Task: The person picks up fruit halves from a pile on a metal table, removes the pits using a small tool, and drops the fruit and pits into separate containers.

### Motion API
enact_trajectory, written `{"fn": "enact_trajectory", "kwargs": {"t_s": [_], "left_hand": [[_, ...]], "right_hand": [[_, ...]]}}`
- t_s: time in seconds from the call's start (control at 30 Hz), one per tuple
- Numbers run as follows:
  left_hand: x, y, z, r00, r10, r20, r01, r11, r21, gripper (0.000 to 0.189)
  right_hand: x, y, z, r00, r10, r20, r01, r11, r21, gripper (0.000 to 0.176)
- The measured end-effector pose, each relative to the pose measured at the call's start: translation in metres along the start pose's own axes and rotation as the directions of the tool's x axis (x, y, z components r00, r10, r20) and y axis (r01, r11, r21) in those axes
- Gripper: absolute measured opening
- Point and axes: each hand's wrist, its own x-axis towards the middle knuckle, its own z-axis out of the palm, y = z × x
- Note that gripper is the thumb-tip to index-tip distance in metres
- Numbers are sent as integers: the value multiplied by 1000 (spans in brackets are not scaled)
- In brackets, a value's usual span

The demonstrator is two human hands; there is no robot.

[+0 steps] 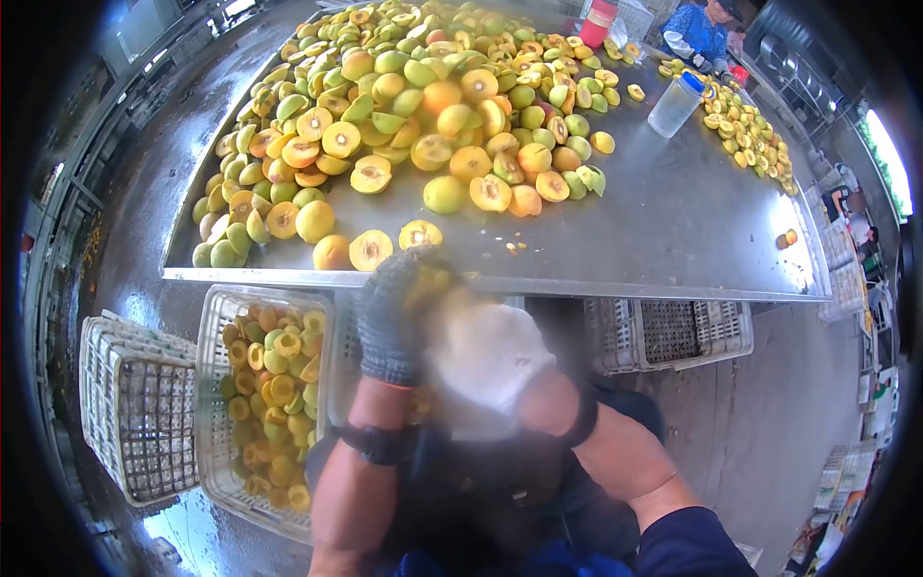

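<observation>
My left hand [386, 313], in a grey knitted glove, is closed at the table's front edge. My right hand [490, 358], in a white glove, is against it and smeared by motion. A yellowish blur lies between the two hands, and I cannot make out what it is. Just beyond my left hand, a halved peach [370, 250] and another peach half [420, 234] with its stone showing lie cut side up on the metal table [577, 245]. Behind them is a large heap of green and orange peaches [413, 91], many of them halved.
A white crate [207, 385] of pitted peach halves stands left of my legs, beside stacked crates [139, 413]. Another crate [668, 332] sits under the table at right. On the table are a blue-capped bottle [676, 106] and a second peach pile [745, 135]. A co-worker [694, 37] works beyond.
</observation>
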Motion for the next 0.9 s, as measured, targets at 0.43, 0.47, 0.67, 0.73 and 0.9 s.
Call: {"fn": "enact_trajectory", "kwargs": {"t_s": [0.43,0.47,0.67,0.73,0.9], "left_hand": [[6,45,7,921,152,358,-256,930,265,24],[2,44,10,947,81,312,-146,971,190,25],[4,37,24,987,53,153,-48,998,-34,19],[5,37,20,974,151,167,-185,959,214,20],[6,38,18,860,399,319,-509,633,583,22]], "right_hand": [[5,35,-20,925,-242,293,169,953,251,40],[5,41,-13,924,-188,334,50,923,381,40],[8,49,-28,854,-161,495,-351,526,775,39],[7,48,-16,958,-99,270,-70,832,551,38],[7,41,-6,970,-86,228,35,975,219,34]]}}
